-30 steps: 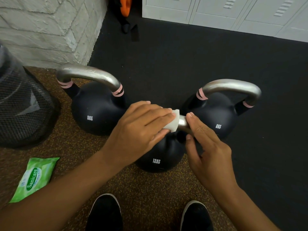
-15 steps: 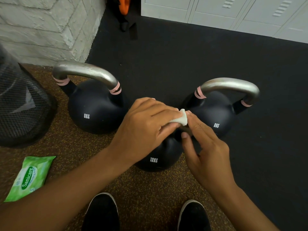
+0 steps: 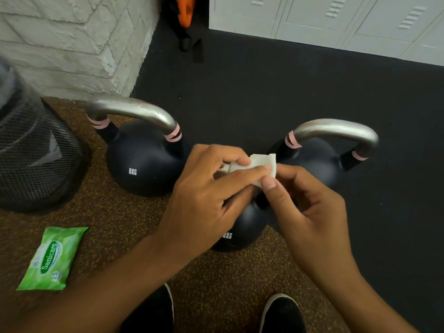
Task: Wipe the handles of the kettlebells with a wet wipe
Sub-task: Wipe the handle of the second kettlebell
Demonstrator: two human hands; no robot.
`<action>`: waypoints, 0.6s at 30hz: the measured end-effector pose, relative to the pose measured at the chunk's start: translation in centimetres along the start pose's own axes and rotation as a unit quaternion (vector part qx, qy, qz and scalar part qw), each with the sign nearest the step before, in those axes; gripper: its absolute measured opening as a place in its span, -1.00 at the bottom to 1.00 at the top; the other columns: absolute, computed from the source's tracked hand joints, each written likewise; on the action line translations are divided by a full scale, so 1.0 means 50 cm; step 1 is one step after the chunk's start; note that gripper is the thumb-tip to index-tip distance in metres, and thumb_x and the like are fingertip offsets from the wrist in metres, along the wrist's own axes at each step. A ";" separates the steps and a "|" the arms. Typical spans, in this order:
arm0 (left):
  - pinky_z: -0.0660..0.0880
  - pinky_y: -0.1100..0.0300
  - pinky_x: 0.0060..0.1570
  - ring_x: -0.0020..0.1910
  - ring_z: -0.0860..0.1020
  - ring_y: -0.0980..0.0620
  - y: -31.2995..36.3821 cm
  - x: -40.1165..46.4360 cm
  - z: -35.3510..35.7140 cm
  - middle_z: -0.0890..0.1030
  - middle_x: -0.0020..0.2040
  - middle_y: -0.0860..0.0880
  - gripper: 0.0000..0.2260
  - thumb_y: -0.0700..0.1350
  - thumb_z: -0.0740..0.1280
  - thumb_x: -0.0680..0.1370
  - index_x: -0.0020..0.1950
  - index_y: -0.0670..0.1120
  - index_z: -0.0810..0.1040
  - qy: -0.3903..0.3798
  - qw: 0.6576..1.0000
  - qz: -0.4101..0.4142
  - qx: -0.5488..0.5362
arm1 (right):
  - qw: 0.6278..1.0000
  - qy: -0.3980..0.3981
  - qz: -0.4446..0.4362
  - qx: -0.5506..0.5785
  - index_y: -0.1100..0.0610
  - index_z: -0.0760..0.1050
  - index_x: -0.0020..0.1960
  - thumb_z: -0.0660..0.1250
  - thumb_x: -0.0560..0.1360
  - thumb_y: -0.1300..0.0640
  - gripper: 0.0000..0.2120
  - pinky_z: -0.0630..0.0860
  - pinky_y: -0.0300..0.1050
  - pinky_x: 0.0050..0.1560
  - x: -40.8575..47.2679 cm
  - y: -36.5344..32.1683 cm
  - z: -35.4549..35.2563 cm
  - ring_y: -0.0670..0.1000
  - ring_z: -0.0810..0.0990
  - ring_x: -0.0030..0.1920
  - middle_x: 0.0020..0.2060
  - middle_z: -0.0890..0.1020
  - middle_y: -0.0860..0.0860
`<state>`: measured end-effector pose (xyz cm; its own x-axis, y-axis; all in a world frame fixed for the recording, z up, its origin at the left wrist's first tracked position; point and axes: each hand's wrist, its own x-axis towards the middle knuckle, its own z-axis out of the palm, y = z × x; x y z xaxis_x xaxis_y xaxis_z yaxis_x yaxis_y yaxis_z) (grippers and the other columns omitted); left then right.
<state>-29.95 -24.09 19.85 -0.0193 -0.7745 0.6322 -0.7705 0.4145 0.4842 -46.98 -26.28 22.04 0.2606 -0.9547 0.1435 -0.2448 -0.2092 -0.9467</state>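
Note:
Three black kettlebells stand on the floor. The left 8 kg kettlebell [image 3: 144, 164] and the right 8 kg kettlebell [image 3: 319, 164] show bare silver handles with pink bands. The 12 kg kettlebell [image 3: 242, 227] sits nearest me, and my hands hide its handle. A folded white wet wipe [image 3: 262, 164] is pinched between both hands above it. My left hand [image 3: 206, 195] grips the wipe with fingers and thumb. My right hand [image 3: 307, 203] holds the wipe's right edge with thumb and fingertips.
A green Sanicare wipe pack [image 3: 52, 258] lies on the brown speckled mat at lower left. A black mesh bin [image 3: 31, 159] stands at far left. White brick wall [image 3: 72, 44] behind, lockers [image 3: 336, 18] at the back, my shoes [image 3: 281, 313] below.
The wipe has come off the 12 kg handle and risen slightly. My right hand moved from steadying the handle to pinching the wipe's edge.

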 end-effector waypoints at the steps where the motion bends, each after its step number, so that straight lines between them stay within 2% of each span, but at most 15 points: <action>1: 0.53 0.20 0.08 0.09 0.56 -0.07 0.001 0.002 -0.013 0.60 0.12 -0.14 -0.76 -0.16 0.48 0.56 0.23 -0.13 0.67 -0.002 1.000 0.000 -0.004 | 0.999 -0.019 0.021 0.039 0.09 0.66 0.14 0.36 0.57 0.06 -0.80 0.59 -0.26 -0.02 0.009 -0.020 0.002 -0.11 0.72 -0.02 -0.08 0.74 -0.09; 3: 0.56 0.16 0.09 0.11 0.58 -0.06 0.005 0.003 -0.033 0.59 0.15 -0.14 -0.73 -0.18 0.48 0.54 0.24 -0.14 0.67 -0.021 0.999 -0.004 -0.036 | 0.992 -0.055 0.059 0.100 0.17 0.66 0.07 0.35 0.51 0.12 -0.80 0.55 -0.36 -0.10 0.021 -0.049 -0.003 -0.18 0.70 -0.12 -0.15 0.75 -0.05; 7: 0.53 0.20 0.20 0.25 0.56 -0.03 0.009 0.003 -0.100 0.53 0.24 -0.11 -0.68 -0.21 0.47 0.51 0.27 -0.10 0.64 -0.029 0.985 -0.070 -0.152 | 0.983 -0.117 0.094 0.107 0.17 0.66 0.05 0.35 0.51 0.14 -0.81 0.54 -0.37 -0.19 0.041 -0.095 -0.003 -0.16 0.69 -0.19 -0.16 0.75 0.01; 9: 0.59 0.07 0.19 0.30 0.57 -0.07 0.008 0.002 -0.128 0.52 0.30 -0.04 -0.62 -0.17 0.46 0.54 0.35 -0.05 0.57 -0.032 0.945 -0.173 -0.276 | 0.980 -0.145 0.094 0.097 0.17 0.66 0.05 0.35 0.51 0.15 -0.82 0.53 -0.38 -0.24 0.054 -0.125 0.004 -0.17 0.68 -0.23 -0.18 0.75 0.02; 11: 0.61 0.01 0.17 0.26 0.63 -0.04 0.010 0.006 -0.153 0.59 0.29 0.02 -0.55 -0.13 0.48 0.54 0.42 0.05 0.51 -0.042 0.871 -0.279 -0.402 | 0.977 -0.173 0.086 0.085 0.20 0.66 0.04 0.35 0.53 0.22 -0.84 0.50 -0.41 -0.30 0.062 -0.156 0.017 -0.21 0.66 -0.29 -0.26 0.74 -0.01; 12: 0.61 0.04 0.15 0.23 0.65 -0.01 0.010 0.008 -0.163 0.63 0.26 0.01 -0.55 -0.10 0.49 0.53 0.41 0.08 0.52 -0.045 0.846 -0.314 -0.428 | 0.975 -0.188 0.084 0.081 0.22 0.66 0.04 0.34 0.54 0.24 -0.85 0.49 -0.42 -0.33 0.063 -0.170 0.023 -0.22 0.65 -0.32 -0.28 0.73 -0.01; 15: 0.62 -0.01 0.15 0.13 0.69 0.04 0.000 0.016 -0.201 0.72 0.12 0.01 -0.67 -0.05 0.46 0.50 0.27 0.00 0.62 -0.049 0.843 -0.354 -0.403 | 0.970 -0.230 0.068 0.037 0.21 0.67 0.04 0.35 0.54 0.25 -0.85 0.52 -0.41 -0.35 0.079 -0.218 0.046 -0.20 0.68 -0.31 -0.23 0.75 0.02; 18: 0.63 -0.16 0.11 0.03 0.72 0.02 -0.012 0.015 -0.232 0.75 -0.01 -0.02 -0.81 -0.03 0.48 0.49 0.06 -0.06 0.69 -0.015 0.854 -0.373 -0.363 | 0.969 -0.237 0.058 -0.027 0.13 0.68 0.04 0.37 0.54 0.19 -0.86 0.69 -0.14 -0.09 0.088 -0.244 0.073 -0.03 0.75 -0.11 -0.13 0.76 0.04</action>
<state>-22.09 -19.36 27.02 0.2800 -0.9597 -0.0256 0.0214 -0.0204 0.9996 -39.43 -27.16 33.14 0.6255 -0.7705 -0.1228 -0.3422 -0.1295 -0.9306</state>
